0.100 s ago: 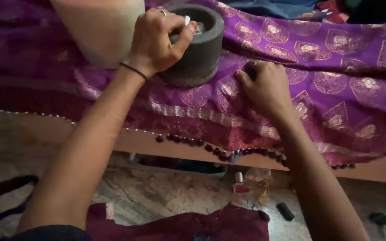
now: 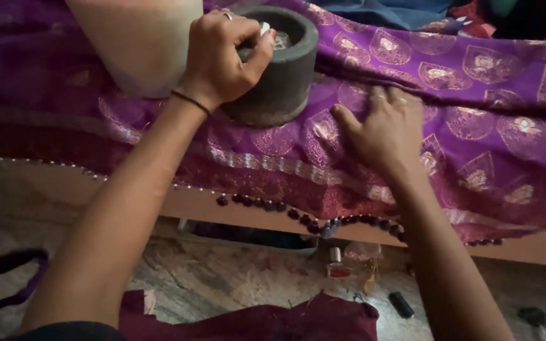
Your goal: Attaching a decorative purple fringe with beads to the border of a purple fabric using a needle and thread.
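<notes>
Purple cloth [image 2: 475,113] covers the table, its beaded hem hanging over the near edge. The grey ring [image 2: 282,69] stands on it, far left, gripped at the rim by the left hand [image 2: 222,60]. The right hand [image 2: 383,129] presses flat, fingers spread; smoothing looks unfinished

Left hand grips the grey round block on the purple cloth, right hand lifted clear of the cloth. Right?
Not quite. The head view shows the right hand pressed flat on the purple cloth, not lifted. The left hand does grip the grey round block there.
</notes>
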